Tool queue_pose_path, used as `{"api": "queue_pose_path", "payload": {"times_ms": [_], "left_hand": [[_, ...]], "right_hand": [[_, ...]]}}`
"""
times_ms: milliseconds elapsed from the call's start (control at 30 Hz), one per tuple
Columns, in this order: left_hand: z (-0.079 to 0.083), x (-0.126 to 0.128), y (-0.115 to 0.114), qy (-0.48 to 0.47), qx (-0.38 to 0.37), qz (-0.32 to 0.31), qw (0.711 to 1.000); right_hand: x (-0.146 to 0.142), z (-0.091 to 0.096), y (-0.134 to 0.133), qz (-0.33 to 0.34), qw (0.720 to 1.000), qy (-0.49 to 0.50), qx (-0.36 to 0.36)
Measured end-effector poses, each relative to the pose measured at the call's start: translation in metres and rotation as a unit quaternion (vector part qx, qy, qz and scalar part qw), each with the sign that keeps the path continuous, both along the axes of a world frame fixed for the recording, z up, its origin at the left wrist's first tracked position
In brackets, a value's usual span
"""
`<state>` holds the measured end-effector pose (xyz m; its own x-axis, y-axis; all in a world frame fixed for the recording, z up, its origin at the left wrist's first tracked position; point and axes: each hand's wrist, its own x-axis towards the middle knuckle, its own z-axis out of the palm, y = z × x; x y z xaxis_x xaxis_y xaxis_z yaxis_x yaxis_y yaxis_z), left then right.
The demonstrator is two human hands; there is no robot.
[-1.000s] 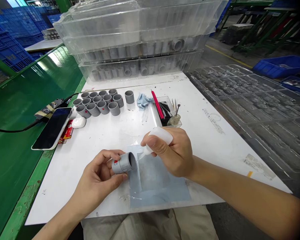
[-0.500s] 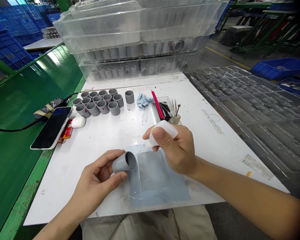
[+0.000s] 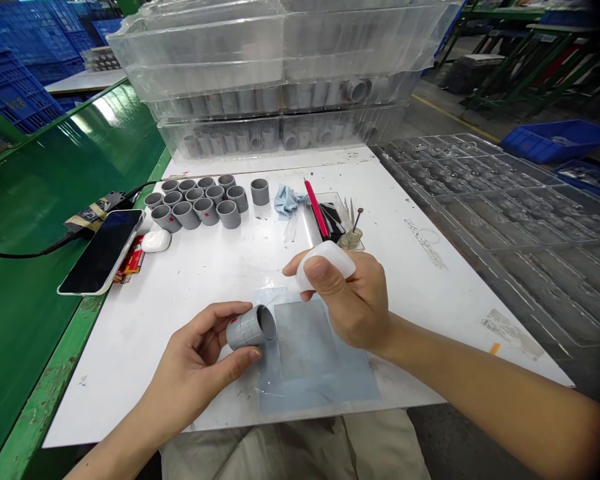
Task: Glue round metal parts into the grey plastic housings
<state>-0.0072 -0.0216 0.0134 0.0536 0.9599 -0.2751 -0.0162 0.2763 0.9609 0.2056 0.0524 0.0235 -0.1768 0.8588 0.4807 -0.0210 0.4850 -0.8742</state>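
Observation:
My left hand (image 3: 205,357) grips a grey cylindrical tube (image 3: 245,329) between thumb and fingers, tilted with its open end facing right and towards me. A small red mark shows on its side. My right hand (image 3: 350,293) is closed around a white squeeze bottle (image 3: 325,263), whose narrow tip points down and left, a short way above and right of the tube and apart from it. Beneath both hands lies a blue cloth (image 3: 320,393) with a clear, greyish film (image 3: 305,340) over it.
Several grey tubes (image 3: 185,213) stand at the back left, near a phone (image 3: 103,250) and a white case (image 3: 156,241). Behind the right hand are a red pen-like tool (image 3: 316,208), a glass jar (image 3: 351,239) and a crumpled blue cloth (image 3: 286,201). Clear trays (image 3: 205,73) are stacked at the back.
The tube in my left hand has rolled slightly, bringing its red mark into sight, and moved a little to the right. My right hand keeps the bottle in nearly the same place.

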Motion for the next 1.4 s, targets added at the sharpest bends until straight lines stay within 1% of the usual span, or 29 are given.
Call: {"api": "queue_pose_path", "payload": {"times_ms": [200, 367, 533, 800, 867, 933, 1000, 1067, 1133, 1200, 1400], "left_hand": [[-0.006, -0.004, 0.001, 0.001, 0.012, -0.02, 1.0], [-0.008, -0.007, 0.001, 0.007, 0.017, -0.022, 1.0], [-0.009, -0.007, 0.001, 0.012, 0.025, -0.02, 0.999], [-0.011, -0.008, 0.003, 0.017, 0.039, -0.025, 0.999], [-0.01, -0.007, 0.002, 0.021, 0.039, -0.018, 0.999], [-0.009, -0.007, 0.001, 0.015, 0.037, -0.012, 0.999], [-0.009, -0.007, 0.001, 0.008, 0.045, -0.009, 0.999], [-0.01, -0.008, 0.001, 0.009, 0.077, -0.022, 0.997], [-0.012, -0.01, 0.002, 0.007, 0.115, -0.04, 0.993], [-0.014, -0.012, 0.003, 0.0, 0.131, -0.053, 0.99], [-0.012, -0.014, 0.003, 0.018, 0.117, -0.054, 0.992]], "right_hand": [[0.0, 0.0, 0.0, -0.011, 1.0, -0.005, -0.003], [0.0, 0.0, 0.001, -0.016, 1.0, -0.018, -0.009], [0.001, -0.002, 0.002, -0.01, 1.0, -0.025, -0.002], [0.001, 0.004, 0.0, 0.003, 0.999, -0.036, -0.008], [0.001, 0.004, 0.0, 0.021, 0.999, -0.029, -0.029], [0.002, 0.005, 0.0, 0.039, 0.997, -0.018, -0.069], [0.003, 0.006, 0.0, 0.036, 0.994, -0.003, -0.105], [0.003, 0.007, 0.001, 0.017, 0.993, 0.012, -0.118], [0.003, 0.008, 0.001, 0.0, 0.993, 0.019, -0.117], [0.003, 0.007, 0.002, -0.003, 0.994, 0.018, -0.112], [0.002, 0.003, -0.001, 0.028, 0.997, -0.009, -0.068]]}}
